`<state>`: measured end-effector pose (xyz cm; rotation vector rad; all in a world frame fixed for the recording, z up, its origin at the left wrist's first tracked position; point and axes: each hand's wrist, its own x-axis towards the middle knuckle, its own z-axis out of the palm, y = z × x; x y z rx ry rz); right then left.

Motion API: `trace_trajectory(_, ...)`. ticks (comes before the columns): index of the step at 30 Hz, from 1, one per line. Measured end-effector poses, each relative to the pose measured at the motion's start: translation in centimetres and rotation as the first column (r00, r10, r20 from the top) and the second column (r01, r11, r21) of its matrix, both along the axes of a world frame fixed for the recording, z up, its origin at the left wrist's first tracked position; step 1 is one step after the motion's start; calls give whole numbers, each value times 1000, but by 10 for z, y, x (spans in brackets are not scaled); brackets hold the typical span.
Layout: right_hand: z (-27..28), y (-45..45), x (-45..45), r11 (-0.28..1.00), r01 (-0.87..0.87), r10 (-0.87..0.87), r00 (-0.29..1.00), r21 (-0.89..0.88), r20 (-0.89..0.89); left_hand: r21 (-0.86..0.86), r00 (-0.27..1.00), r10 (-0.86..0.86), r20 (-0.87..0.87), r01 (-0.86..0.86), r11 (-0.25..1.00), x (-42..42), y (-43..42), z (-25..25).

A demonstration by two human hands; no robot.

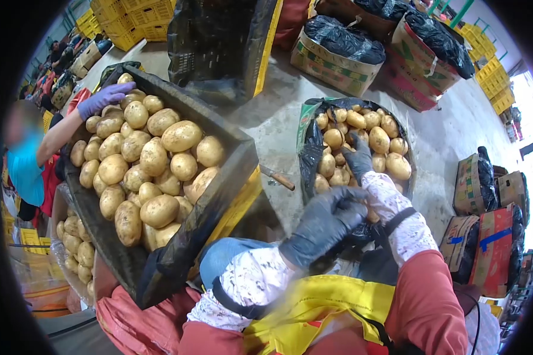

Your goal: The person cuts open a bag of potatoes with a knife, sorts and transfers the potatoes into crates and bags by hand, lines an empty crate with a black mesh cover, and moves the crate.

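My right hand [359, 158], in a dark glove, reaches into a box [305, 139] lined with black plastic. Its fingers are stretched out and touch the potatoes [379, 141] there; I see none gripped. Closer to me, my left hand [326, 225], also gloved, hovers over the near side of that box. Its fingers are loosely bent and apart, with nothing visible in them. To the left stands a tilted, dark-lined crate [243, 148] heaped with larger potatoes [154, 155]. Another person's purple-gloved hand [103, 99] rests on its far left corner.
A wooden-handled tool [278, 176] lies between crate and box. More potatoes [77, 248] fill a container at lower left. Plastic-covered cartons [337, 56] stand ahead, others [494, 248] at right. Yellow crates [130, 23] are stacked behind. A co-worker [26, 168] stands at left.
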<state>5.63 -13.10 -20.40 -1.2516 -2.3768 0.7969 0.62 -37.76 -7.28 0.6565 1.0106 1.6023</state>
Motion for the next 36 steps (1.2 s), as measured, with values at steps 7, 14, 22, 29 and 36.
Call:
trace_trajectory(7, 14, -2, -69, 963, 148, -159, 987, -223, -30, -227, 912, -91, -400, -2, 974, 5, 10, 8)
trace_trajectory(14, -1, 14, -34, 981, -15, 5, 999, -196, -49, -136, 802, 11, -597, -115, 984, -6, 18, -5)
trace_trajectory(22, 103, -56, 35, 655, -455, -22, 787, -604, -617, -107, 811, 150, -565, -253, 962, -8, 21, -12)
trace_trajectory(29, 164, -118, 65, 776, -628, 504, 674, -60, -539, -62, 935, -35, 352, 61, 996, -15, 14, -2)
trace_trajectory(36, 149, -118, 74, 630, -639, 216, 690, -442, -691, 110, 975, 153, -164, -136, 985, -12, 11, -2)
